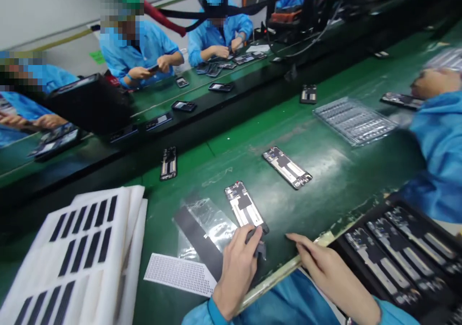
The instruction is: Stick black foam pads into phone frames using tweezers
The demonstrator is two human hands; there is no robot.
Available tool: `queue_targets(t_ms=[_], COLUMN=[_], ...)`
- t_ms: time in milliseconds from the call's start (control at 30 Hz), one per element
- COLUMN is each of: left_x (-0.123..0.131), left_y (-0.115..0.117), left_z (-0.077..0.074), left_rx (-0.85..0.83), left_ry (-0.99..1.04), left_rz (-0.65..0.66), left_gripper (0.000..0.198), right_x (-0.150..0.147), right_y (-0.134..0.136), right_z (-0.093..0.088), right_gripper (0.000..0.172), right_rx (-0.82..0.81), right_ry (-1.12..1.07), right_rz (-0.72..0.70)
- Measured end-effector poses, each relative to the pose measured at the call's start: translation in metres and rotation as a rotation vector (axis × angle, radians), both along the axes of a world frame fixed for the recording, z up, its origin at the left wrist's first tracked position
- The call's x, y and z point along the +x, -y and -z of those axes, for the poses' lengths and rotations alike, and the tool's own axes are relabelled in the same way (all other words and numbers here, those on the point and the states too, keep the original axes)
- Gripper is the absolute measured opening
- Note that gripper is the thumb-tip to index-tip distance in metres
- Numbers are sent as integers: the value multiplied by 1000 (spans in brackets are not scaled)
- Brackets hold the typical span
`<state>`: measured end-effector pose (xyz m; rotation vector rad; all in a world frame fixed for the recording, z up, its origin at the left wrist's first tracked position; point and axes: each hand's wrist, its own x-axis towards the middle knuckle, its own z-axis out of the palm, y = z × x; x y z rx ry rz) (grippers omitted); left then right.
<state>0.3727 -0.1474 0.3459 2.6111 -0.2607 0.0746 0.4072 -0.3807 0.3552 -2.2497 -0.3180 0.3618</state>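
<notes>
Black tray [346, 248] at your right: phone frames [375, 262] lying side by side in slots. White foam sheets [121, 228] at your left, black strips set in rows. Phone frame [243, 207] lay on green bench [224, 156], back open, white and black panels showing, just ahead of your left hand [236, 272]. Left fingers [252, 236] closed, pinching small dark piece [258, 243] against frame's lower end. Right hand [327, 272] open, fingers extended beside tray, apart from frame.

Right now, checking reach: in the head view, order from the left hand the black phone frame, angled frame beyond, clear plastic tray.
Left hand:
1. Black phone frame, at fingertips.
2. Angled frame, ahead right.
3. Clear plastic tray, rightmost.
</notes>
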Motion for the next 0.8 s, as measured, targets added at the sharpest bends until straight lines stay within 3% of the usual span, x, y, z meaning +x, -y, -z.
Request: queue_targets(t_ms=[200, 367, 500, 700, 800], left_x=[6, 8, 8, 14, 26], left_y=[-9, -9, -8, -8, -5], left_z=[10, 14, 16, 8, -1], left_rx=[-2, -22, 12, -7, 126], left_ry=[143, 173, 169, -59, -186], left_rz=[100, 108, 85, -9, -90], left_gripper=[78, 77, 72, 62, 60], right_x=[9, 11, 14, 15, 14], right_y=[-28, -38, -46, -60, -67], right_z=[-1, -1, -4, -14, -20], right_gripper=[49, 62, 62, 61, 65], right_rx=[-242, -351, -432, -664, -727], right_ry=[165, 200, 243, 213, 169], right_rz=[-212, -348, -426, -472, -475])
